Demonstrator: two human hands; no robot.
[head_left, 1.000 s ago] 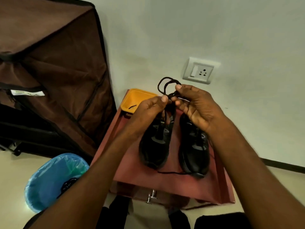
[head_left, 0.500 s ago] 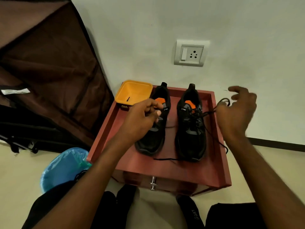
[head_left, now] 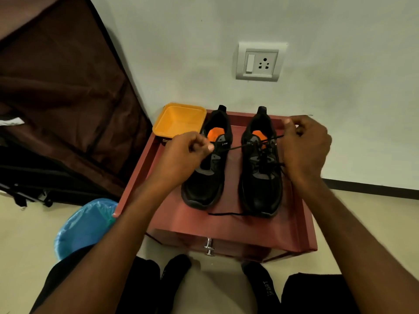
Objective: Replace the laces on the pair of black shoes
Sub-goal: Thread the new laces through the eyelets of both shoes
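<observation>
Two black shoes with orange insoles stand side by side on a red-brown cabinet top, toes toward me. The left shoe shows no lace in its eyelets. The right shoe carries a black lace through its upper eyelets. My left hand pinches one end of that lace over the left shoe. My right hand pinches the other end beside the right shoe, and the lace runs taut between them. A loose stretch of black lace lies in front of the right shoe's toe.
An empty orange tub sits at the cabinet's back left corner. A brown fabric wardrobe stands to the left, a bin with a blue liner below it. A wall socket is above. My feet in black socks rest below the drawer knob.
Both hands dropped from holding a bunched lace high above the shoes, then spread apart. The lace is now stretched taut across the right shoe's top, my right hand closer in than before.
</observation>
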